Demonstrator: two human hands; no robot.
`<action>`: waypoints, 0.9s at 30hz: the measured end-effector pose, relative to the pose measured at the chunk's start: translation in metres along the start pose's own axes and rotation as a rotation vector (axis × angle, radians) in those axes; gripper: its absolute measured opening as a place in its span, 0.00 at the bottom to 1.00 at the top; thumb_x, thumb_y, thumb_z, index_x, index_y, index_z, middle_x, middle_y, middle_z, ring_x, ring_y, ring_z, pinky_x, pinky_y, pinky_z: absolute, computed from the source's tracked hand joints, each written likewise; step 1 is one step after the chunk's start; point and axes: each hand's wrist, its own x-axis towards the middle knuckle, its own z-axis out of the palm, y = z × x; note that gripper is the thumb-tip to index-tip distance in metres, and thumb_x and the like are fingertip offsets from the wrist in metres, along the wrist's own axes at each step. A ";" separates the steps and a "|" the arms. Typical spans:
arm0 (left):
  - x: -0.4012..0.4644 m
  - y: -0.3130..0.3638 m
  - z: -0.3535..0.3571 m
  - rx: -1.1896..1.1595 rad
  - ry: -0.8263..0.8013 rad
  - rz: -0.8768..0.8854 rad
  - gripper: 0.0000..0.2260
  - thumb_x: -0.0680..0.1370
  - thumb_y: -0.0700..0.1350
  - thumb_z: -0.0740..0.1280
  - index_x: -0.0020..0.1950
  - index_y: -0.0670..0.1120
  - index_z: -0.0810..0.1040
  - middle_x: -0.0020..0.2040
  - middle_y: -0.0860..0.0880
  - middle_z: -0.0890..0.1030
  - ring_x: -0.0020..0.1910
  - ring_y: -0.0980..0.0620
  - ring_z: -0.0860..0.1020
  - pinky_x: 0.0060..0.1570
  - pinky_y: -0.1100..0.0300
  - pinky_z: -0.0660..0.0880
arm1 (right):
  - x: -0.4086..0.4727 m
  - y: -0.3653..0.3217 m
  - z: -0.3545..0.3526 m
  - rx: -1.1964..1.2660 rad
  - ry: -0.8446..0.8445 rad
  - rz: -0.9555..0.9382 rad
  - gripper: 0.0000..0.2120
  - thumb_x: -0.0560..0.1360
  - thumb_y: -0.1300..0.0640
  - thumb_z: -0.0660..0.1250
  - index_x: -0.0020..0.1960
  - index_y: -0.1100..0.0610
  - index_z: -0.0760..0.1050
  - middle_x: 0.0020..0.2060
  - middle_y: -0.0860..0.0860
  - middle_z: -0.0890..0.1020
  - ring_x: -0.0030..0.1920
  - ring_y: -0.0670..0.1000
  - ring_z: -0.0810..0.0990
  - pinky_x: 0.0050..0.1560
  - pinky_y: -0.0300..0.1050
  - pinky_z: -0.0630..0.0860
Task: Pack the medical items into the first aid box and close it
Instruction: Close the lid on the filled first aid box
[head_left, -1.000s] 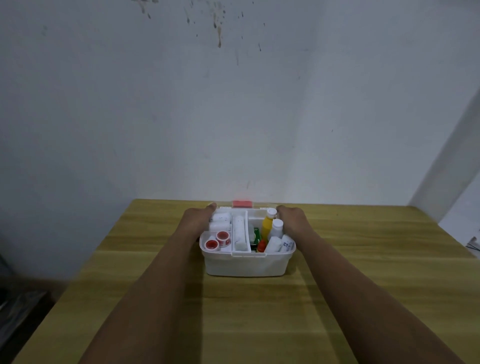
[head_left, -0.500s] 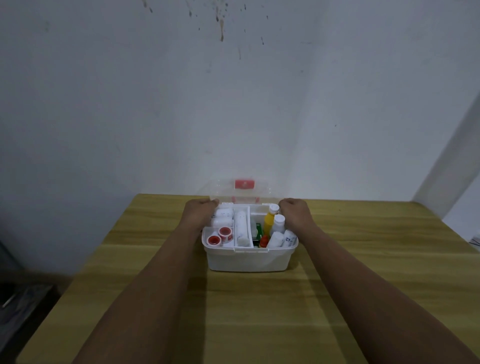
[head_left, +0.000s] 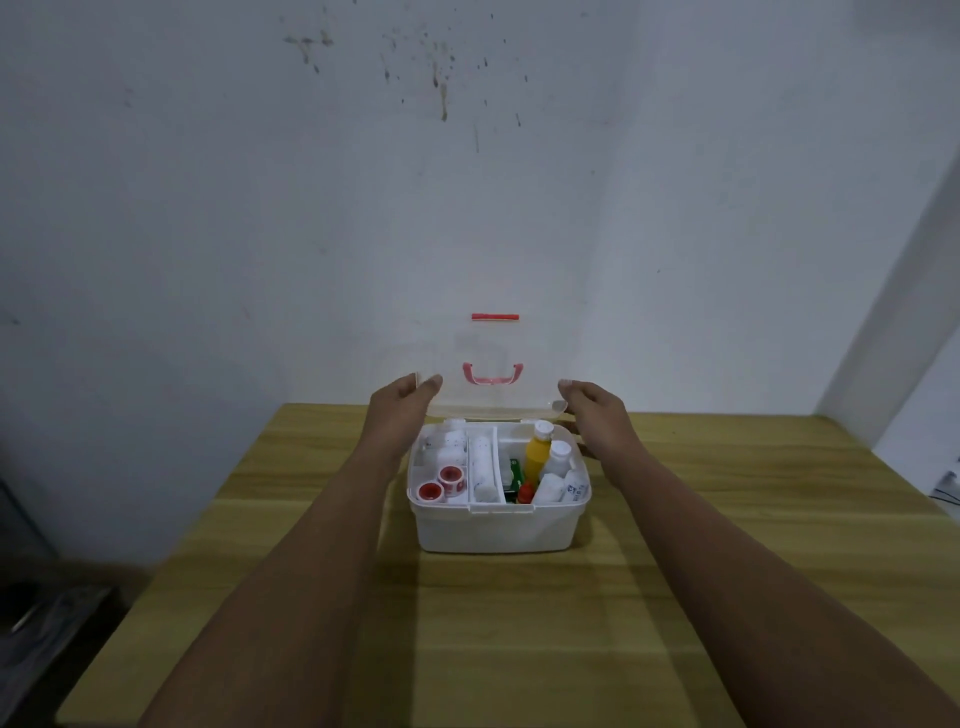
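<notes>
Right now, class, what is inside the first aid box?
In the first aid box: two red-cored tape rolls, a white bandage roll, a yellow bottle, white bottles and a small red-capped item. Anything beneath them is covered.

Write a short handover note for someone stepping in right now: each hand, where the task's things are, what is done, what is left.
Left hand and right hand each grip a side edge of the clear lid, which stands upright at the back of the first aid box.
The box sits on the wooden table.
Done: yellow bottle, tape rolls and the other items are packed.
Left: lower the lid, latch it.
</notes>
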 end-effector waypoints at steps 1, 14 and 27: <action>-0.005 0.006 0.000 0.002 0.009 0.027 0.32 0.78 0.62 0.69 0.78 0.47 0.73 0.74 0.48 0.76 0.72 0.44 0.75 0.72 0.40 0.71 | -0.003 -0.003 -0.001 0.007 -0.001 -0.011 0.23 0.80 0.39 0.65 0.68 0.52 0.77 0.58 0.51 0.82 0.52 0.51 0.82 0.57 0.54 0.80; -0.054 0.021 -0.004 0.043 0.039 0.031 0.25 0.80 0.71 0.56 0.55 0.51 0.77 0.53 0.54 0.78 0.59 0.49 0.76 0.66 0.46 0.72 | -0.058 -0.012 -0.012 0.061 0.040 -0.115 0.45 0.75 0.27 0.61 0.65 0.70 0.73 0.64 0.65 0.78 0.63 0.65 0.78 0.67 0.61 0.72; -0.087 -0.027 -0.007 0.178 0.007 0.091 0.28 0.84 0.63 0.58 0.80 0.49 0.70 0.78 0.48 0.72 0.69 0.46 0.77 0.68 0.50 0.70 | -0.090 0.027 -0.010 -0.083 0.043 -0.211 0.27 0.76 0.34 0.67 0.36 0.58 0.77 0.29 0.43 0.77 0.32 0.43 0.75 0.42 0.44 0.72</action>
